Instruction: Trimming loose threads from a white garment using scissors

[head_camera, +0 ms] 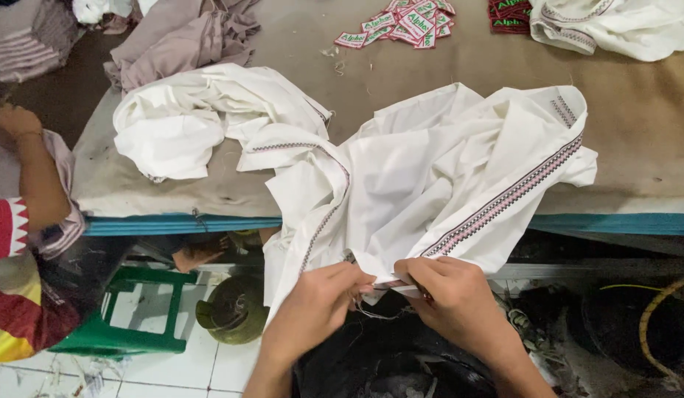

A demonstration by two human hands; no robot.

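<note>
A white garment (430, 177) with a dark patterned trim band lies crumpled on the table and hangs over its front edge. My left hand (320, 298) and my right hand (449, 291) both pinch the hanging hem of this garment, close together, below the table edge. Loose threads dangle between the two hands. Whether either hand also holds a small tool is hidden by the fingers.
The tan-covered table (637, 118) has a blue front edge. A pile of small red and white labels (405, 26) lies at the back, with more garments (180, 37) nearby. Another person's arm (32, 177) is at left. A green stool (135, 309) stands on the tiled floor.
</note>
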